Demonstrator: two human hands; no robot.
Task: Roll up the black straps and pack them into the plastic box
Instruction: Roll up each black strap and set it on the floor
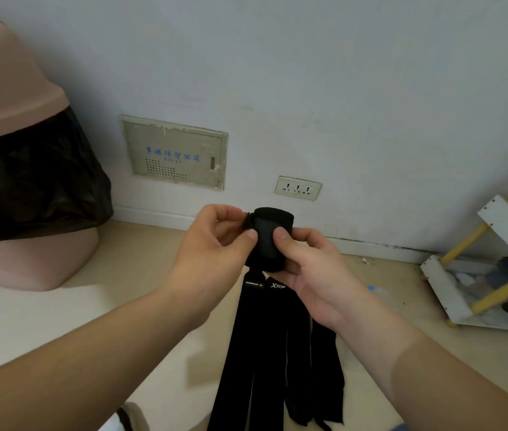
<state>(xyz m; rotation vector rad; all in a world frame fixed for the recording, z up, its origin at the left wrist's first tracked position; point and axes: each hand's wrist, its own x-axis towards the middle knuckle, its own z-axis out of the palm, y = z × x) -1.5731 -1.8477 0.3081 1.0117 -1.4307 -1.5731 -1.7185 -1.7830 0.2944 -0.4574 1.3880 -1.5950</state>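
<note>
Black fabric, wound into a thick roll (270, 241), is held up in mid-frame, right between both hands and in front of the skirting at the foot of the wall. The left grip (215, 244) is narrow and closed on the roll's left edge, thumb and forefinger pinching the layered end. The right grip (311, 275) holds the other side: its thumb presses flat on the front of the roll while the fingers curl round underneath and behind. So both hands have hold of the same bundle, and the two thumbs sit close together on its face.

Below the roll, the loose black straps (277, 353) run down in several long bands side by side to the bottom edge. Two of them carry small white labels just beneath the hands. Whether these bands hang free or lie on something, I cannot tell.

The pale beige floor (159, 306) spreads out under everything. On the left stands a pink bin (13, 94) with a black liner (29, 188) draped over its body. On the white wall (339, 88) are a cream panel (173, 154) with blue characters and, to its right, a socket plate (297, 188). Far right, a white-and-yellow rack (495, 269) holds dark items, too blurred to name.
</note>
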